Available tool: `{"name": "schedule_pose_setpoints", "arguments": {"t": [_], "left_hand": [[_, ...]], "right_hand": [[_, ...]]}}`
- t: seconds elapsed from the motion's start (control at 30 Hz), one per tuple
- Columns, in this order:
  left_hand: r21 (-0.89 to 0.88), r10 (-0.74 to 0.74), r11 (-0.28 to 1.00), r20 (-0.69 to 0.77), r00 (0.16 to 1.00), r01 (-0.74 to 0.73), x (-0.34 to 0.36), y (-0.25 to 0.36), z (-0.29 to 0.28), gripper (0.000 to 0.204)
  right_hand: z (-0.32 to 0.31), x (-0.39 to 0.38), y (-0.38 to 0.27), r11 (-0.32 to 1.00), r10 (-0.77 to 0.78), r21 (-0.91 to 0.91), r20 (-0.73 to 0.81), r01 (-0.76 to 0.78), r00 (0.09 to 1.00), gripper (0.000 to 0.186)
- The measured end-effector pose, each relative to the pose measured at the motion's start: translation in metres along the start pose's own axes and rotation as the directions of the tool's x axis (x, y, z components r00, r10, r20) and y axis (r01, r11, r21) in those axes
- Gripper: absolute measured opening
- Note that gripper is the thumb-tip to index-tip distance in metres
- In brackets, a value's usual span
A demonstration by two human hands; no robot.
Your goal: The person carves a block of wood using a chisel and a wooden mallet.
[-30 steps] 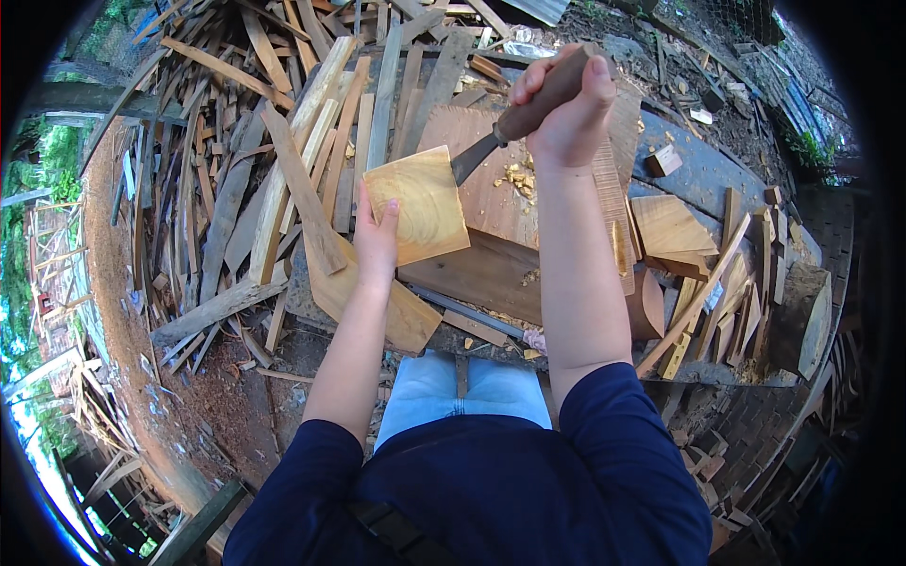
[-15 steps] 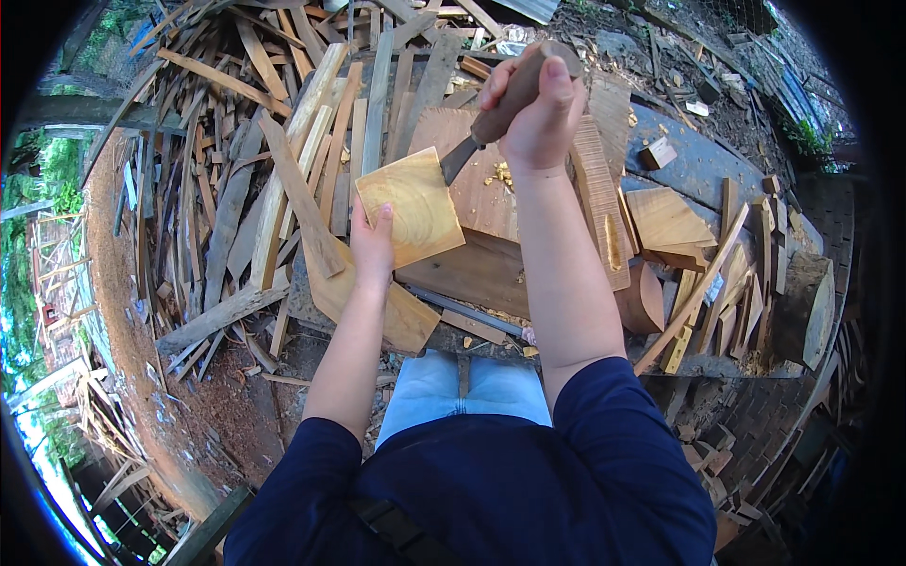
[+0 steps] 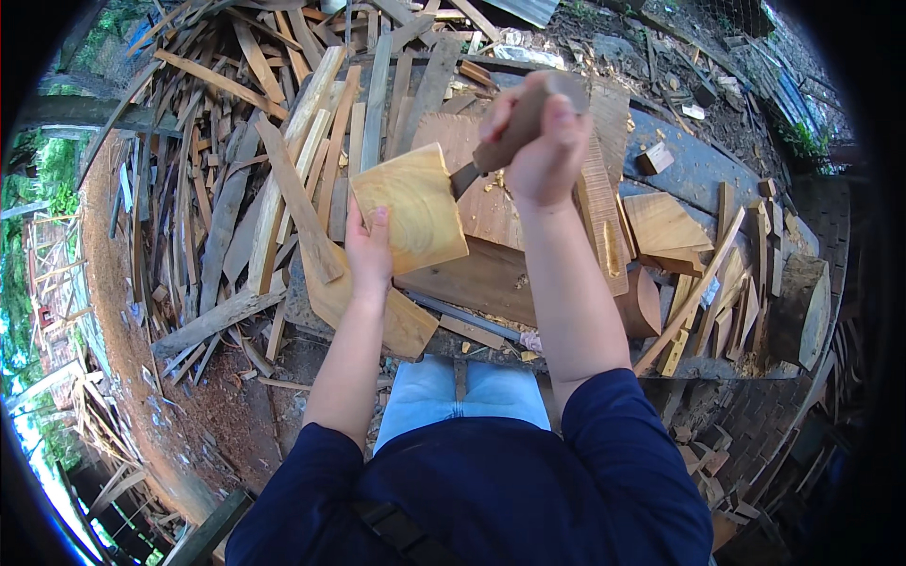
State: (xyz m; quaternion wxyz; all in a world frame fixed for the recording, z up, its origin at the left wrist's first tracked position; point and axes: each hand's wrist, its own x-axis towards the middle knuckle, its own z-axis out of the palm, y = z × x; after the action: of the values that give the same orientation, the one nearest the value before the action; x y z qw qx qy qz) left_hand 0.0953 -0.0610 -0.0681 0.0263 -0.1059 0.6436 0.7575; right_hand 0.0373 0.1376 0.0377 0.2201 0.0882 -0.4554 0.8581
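Note:
A square, pale yellow wooden board (image 3: pixel 406 209) with curved grain is gripped along its left edge by my left hand (image 3: pixel 369 247), thumb on top. My right hand (image 3: pixel 545 141) is closed round the thick brown handle of a wooden-handled blade (image 3: pixel 514 132), raised over the work block. Its dark metal blade meets the board's right edge; the rest of the blade cannot be seen. Below both hands sits a big wooden block (image 3: pixel 462 271) with small yellow chips on its top. Another pale board (image 3: pixel 411 325) lies under my left forearm.
A heap of planks and offcuts (image 3: pixel 226 189) spreads to the left. Right of the block are a ridged board (image 3: pixel 599 217), a pale angular wood piece (image 3: pixel 668 223), several upright offcuts and a log section (image 3: pixel 798 309). A metal bar (image 3: pixel 462 313) lies along the near side.
My right hand and the blade have come down slightly toward me. The board in my left hand has shifted and tilted a little.

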Motion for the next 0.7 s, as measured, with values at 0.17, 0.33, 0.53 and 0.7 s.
{"name": "schedule_pose_setpoints", "arguments": {"t": [0.17,0.33,0.53,0.7], "left_hand": [[-0.196,-0.170,0.967,-0.037,0.985,0.160,-0.002,0.027,-0.006,0.041],[-0.540,-0.446,0.729,0.092,0.890,0.421,-0.024,0.021,-0.008,0.047],[-0.566,-0.388,0.461,0.565,0.728,0.684,-0.058,0.050,-0.011,0.046],[-0.592,-0.353,0.401,0.604,0.715,0.699,-0.079,0.064,-0.007,0.045]], "right_hand": [[-0.013,-0.010,-0.036,0.971,-0.238,-0.010,-0.033,0.238,0.971,0.039],[-0.033,-0.056,-0.042,0.963,-0.194,-0.194,-0.025,0.186,0.981,0.038],[-0.050,-0.084,-0.108,0.659,0.228,-0.751,0.159,-0.032,0.961,0.037],[-0.052,-0.123,-0.144,0.568,0.779,-0.550,0.119,-0.613,0.616,0.050]]}}
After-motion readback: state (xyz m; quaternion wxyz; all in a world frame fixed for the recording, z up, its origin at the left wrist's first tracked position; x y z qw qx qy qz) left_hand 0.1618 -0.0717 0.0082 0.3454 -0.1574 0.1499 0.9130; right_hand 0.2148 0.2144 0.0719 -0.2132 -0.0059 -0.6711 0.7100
